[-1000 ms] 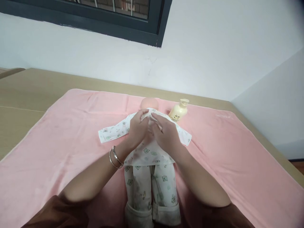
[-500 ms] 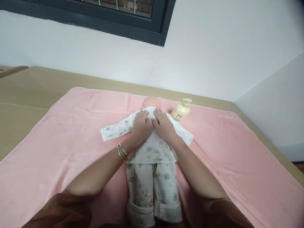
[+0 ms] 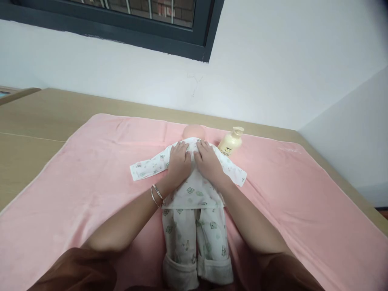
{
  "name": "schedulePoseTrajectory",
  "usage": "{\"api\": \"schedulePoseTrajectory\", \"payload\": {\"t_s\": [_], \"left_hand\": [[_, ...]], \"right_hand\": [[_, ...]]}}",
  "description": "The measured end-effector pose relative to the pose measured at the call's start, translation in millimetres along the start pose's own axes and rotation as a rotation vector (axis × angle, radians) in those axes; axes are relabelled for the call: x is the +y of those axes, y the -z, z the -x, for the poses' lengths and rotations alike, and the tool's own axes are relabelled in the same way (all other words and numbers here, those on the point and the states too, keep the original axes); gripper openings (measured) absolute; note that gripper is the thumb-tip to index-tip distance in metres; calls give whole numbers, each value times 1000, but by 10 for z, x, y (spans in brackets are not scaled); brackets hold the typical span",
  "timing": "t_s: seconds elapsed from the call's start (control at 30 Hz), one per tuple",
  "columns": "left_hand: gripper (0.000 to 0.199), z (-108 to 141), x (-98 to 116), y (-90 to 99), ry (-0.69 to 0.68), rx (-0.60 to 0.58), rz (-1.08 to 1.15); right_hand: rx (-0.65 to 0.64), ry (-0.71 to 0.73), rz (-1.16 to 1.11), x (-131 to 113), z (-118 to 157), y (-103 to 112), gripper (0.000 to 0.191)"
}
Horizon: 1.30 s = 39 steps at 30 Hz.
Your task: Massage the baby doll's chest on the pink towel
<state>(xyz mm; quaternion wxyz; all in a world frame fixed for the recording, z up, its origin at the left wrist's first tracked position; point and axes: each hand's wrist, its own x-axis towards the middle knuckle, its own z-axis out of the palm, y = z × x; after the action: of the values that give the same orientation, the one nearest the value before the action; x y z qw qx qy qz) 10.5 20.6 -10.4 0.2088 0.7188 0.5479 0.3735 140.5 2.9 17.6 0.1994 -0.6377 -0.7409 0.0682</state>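
Note:
A doll in a white printed top [image 3: 194, 194] and white printed trousers [image 3: 182, 238] lies on a pink blanket [image 3: 106, 173], its bald head [image 3: 194, 132] at the far end and its sleeves spread to both sides. My left hand [image 3: 180, 161] lies flat on the left of the upper top, fingers pointing towards the head. Beside it my right hand [image 3: 209, 161] rests flat on the right of the upper top. Both thumbs are near each other at the middle. Neither hand holds anything.
A cream pump bottle [image 3: 230, 142] stands on the blanket to the right of the doll's head. Under the blanket is a wooden table [image 3: 36, 117]. Behind it rise a white wall and a dark window frame [image 3: 182, 44].
The view has tilted slightly upwards. My hands stay on the top in nearly the same place, and the doll and bottle have not visibly moved.

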Motion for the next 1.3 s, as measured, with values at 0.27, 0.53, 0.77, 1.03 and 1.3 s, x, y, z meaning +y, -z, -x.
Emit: {"api": "schedulePoseTrajectory", "payload": {"t_s": [0.27, 0.53, 0.77, 1.03, 1.3], "left_hand": [[42, -57, -10, 52, 98, 69, 205], [47, 69, 156, 9, 56, 21, 68], [44, 61, 185, 45, 64, 41, 145], [41, 70, 199, 58, 44, 69, 143], [47, 221, 297, 6, -29, 17, 57]], "right_hand": [[113, 40, 197, -226, 257, -115, 54], [3, 56, 88, -72, 25, -19, 50], [43, 3, 281, -345, 261, -81, 53], [63, 33, 270, -323, 240, -40, 51], [20, -24, 246, -124, 0, 0, 46]]}}
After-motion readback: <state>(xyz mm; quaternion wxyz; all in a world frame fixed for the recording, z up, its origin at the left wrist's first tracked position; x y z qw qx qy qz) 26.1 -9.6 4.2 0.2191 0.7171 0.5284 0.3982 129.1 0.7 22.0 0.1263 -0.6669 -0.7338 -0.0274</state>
